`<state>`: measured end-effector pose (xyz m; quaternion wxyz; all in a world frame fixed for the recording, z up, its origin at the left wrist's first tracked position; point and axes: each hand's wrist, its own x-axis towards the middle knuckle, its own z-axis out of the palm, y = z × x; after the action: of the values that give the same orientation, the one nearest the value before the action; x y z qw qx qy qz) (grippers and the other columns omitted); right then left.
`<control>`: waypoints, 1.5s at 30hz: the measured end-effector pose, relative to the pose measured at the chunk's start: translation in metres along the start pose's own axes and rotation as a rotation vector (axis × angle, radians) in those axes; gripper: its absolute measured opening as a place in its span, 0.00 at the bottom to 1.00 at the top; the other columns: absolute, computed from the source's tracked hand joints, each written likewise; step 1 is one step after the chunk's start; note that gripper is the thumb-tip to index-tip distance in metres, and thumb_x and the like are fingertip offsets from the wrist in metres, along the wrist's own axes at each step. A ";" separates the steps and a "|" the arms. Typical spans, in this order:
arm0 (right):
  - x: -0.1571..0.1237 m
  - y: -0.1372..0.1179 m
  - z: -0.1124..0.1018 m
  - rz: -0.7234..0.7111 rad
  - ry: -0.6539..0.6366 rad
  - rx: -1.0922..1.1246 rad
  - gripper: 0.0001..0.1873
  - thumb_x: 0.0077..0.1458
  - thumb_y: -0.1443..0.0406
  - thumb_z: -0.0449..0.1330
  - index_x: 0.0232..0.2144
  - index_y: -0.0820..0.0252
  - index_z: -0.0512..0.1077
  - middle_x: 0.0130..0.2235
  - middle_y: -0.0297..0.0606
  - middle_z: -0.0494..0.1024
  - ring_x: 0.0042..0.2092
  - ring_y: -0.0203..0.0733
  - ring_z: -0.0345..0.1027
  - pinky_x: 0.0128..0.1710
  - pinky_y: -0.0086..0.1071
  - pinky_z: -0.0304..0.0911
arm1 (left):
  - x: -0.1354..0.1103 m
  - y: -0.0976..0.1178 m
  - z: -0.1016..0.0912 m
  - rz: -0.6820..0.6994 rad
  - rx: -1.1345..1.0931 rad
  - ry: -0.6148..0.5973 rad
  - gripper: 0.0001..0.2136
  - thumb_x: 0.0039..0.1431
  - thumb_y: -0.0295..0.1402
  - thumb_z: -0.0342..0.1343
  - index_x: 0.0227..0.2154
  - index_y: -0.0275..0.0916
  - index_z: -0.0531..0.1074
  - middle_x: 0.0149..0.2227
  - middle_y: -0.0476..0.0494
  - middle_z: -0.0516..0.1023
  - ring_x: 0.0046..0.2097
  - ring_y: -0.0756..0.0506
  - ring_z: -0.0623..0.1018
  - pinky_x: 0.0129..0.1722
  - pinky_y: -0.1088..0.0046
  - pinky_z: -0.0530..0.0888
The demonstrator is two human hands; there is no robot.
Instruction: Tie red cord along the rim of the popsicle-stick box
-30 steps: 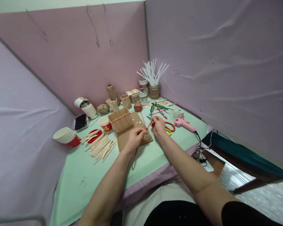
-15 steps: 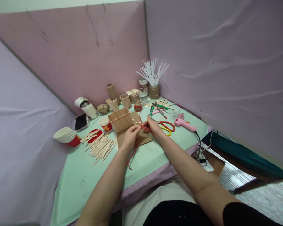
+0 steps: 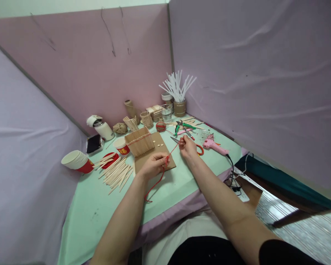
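A thin red string [image 3: 172, 152] runs taut between my two hands above a brown cardboard sheet [image 3: 146, 160]. My left hand [image 3: 153, 165] is closed, pinching the string near the cardboard's front edge; the loose end trails down toward the table's front edge. My right hand [image 3: 187, 146] is closed, pinching the string's other part, which leads back to a small red spool [image 3: 161, 126]. A box of wooden sticks [image 3: 138, 141] stands on the cardboard, just beyond my left hand.
The mint-green table [image 3: 99, 198] carries loose wooden sticks [image 3: 116, 173], stacked red cups [image 3: 76, 161], a single cup [image 3: 121, 145], a phone [image 3: 93, 143], a twine ball [image 3: 120, 127], red-handled scissors [image 3: 200, 149], green pliers [image 3: 183, 126], a pink glue gun [image 3: 215, 146] and a jar of white straws [image 3: 179, 101]. Purple partitions close three sides.
My hands came together over the cardboard half a second ago and have drawn apart again, pulling the red string taut. The loose end has shifted left on the table.
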<state>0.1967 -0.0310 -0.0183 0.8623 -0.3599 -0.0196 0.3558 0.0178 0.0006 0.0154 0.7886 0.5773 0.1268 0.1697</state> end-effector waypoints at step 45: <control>-0.050 0.003 0.012 -0.686 -0.484 -0.898 0.07 0.52 0.62 0.54 0.26 0.58 0.69 0.31 0.36 0.68 0.30 0.36 0.59 0.32 0.31 0.57 | 0.017 -0.013 -0.012 0.218 0.403 0.628 0.11 0.49 0.38 0.57 0.32 0.37 0.75 0.26 0.49 0.72 0.27 0.53 0.67 0.29 0.77 0.63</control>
<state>0.1537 -0.0539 0.0004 0.6628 -0.5702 -0.4775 0.0866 0.0297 0.0143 -0.0011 0.5594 0.6507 0.3308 0.3926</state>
